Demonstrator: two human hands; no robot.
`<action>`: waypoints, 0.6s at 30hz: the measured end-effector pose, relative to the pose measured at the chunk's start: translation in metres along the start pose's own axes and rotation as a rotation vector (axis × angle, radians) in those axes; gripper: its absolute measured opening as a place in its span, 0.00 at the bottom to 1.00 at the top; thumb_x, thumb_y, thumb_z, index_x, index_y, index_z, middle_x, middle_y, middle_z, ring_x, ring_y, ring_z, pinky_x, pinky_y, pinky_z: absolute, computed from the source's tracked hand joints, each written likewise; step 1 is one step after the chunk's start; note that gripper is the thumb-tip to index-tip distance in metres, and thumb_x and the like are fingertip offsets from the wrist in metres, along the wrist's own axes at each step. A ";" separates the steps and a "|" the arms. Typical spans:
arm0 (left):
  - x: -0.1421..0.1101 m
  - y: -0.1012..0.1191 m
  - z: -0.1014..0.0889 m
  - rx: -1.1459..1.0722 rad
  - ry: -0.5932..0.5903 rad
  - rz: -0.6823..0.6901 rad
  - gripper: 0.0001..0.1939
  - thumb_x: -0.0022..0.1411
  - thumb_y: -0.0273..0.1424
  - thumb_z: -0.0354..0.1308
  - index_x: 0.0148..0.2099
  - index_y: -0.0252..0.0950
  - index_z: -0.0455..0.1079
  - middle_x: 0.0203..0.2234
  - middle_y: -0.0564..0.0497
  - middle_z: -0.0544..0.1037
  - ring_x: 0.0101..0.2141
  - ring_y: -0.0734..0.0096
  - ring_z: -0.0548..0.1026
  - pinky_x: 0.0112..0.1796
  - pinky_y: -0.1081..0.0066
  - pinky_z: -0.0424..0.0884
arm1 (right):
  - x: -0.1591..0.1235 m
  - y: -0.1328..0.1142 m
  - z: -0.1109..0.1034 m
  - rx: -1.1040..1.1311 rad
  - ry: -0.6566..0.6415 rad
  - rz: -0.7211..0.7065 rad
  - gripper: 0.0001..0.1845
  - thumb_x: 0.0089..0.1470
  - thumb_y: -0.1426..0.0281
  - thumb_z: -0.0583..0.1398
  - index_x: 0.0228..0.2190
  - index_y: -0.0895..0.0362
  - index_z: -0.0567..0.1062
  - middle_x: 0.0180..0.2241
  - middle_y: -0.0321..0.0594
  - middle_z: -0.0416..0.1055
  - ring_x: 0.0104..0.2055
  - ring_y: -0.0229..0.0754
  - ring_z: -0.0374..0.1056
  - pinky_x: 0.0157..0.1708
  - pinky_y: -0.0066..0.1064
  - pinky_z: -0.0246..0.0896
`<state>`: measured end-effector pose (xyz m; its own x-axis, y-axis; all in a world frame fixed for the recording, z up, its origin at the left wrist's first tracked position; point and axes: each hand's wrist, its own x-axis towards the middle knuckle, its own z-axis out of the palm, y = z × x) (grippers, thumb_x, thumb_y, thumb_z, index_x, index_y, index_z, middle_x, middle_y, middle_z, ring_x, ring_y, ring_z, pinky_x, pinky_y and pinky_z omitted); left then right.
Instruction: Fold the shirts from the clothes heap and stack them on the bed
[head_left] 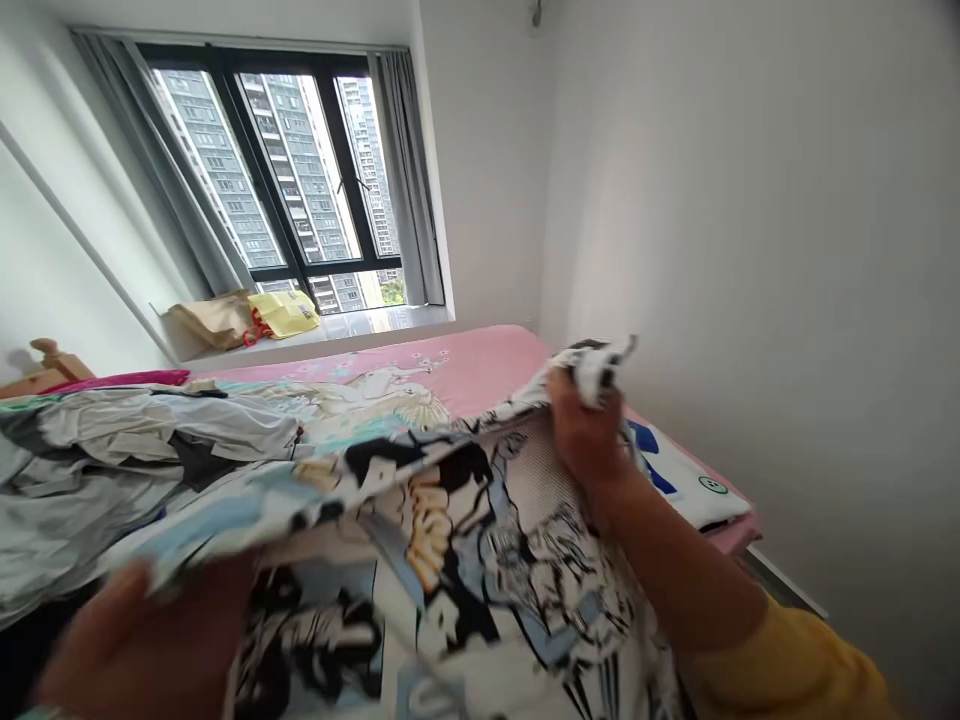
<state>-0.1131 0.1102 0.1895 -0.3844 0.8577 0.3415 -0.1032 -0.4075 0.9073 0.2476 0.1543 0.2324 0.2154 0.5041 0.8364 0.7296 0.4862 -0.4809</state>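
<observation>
At the near left, the fabric edge is met by the left hand (142,630); because of blur, it cannot be told whether its grip is closed. The printed fabric (450,560) is suspended above the bed (487,360), directly before the wearer. Its upper right corner is bunched within the closed grip of the right hand (589,430). Slippage at the left edge could be caused by a loose grip; creasing could be caused by uneven tension. Beyond the fabric, a white item (686,490) is placed at right and piled clothes (172,430) at left; the pile could be dragged if caught by the fabric's left end.
</observation>
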 end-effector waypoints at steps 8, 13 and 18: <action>0.004 -0.066 -0.018 0.255 0.170 -0.222 0.25 0.47 0.38 0.63 0.49 0.42 0.70 0.52 0.50 0.71 0.53 0.62 0.67 0.50 0.63 0.66 | -0.024 0.085 0.071 0.297 -0.381 0.335 0.24 0.52 0.55 0.56 0.46 0.58 0.69 0.46 0.47 0.70 0.47 0.47 0.64 0.50 0.42 0.55; -0.075 -0.136 -0.139 0.797 0.097 -0.489 0.29 0.44 0.44 0.61 0.48 0.35 0.70 0.45 0.43 0.76 0.50 0.54 0.71 0.49 0.61 0.67 | -0.180 0.115 -0.006 0.214 -0.562 0.670 0.20 0.50 0.53 0.57 0.22 0.57 0.71 0.20 0.33 0.66 0.26 0.37 0.59 0.31 0.29 0.56; -0.118 -0.147 -0.192 0.955 0.062 -0.605 0.28 0.40 0.50 0.60 0.39 0.36 0.71 0.39 0.44 0.79 0.46 0.54 0.74 0.46 0.64 0.69 | -0.310 0.098 -0.046 0.320 -0.794 1.171 0.21 0.40 0.52 0.62 0.26 0.58 0.75 0.25 0.38 0.73 0.31 0.45 0.68 0.27 0.30 0.61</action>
<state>-0.2286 0.0090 -0.0308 -0.5567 0.8049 -0.2054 0.4450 0.4977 0.7445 0.2820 0.0127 -0.0619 0.0877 0.9200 -0.3819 0.1944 -0.3918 -0.8993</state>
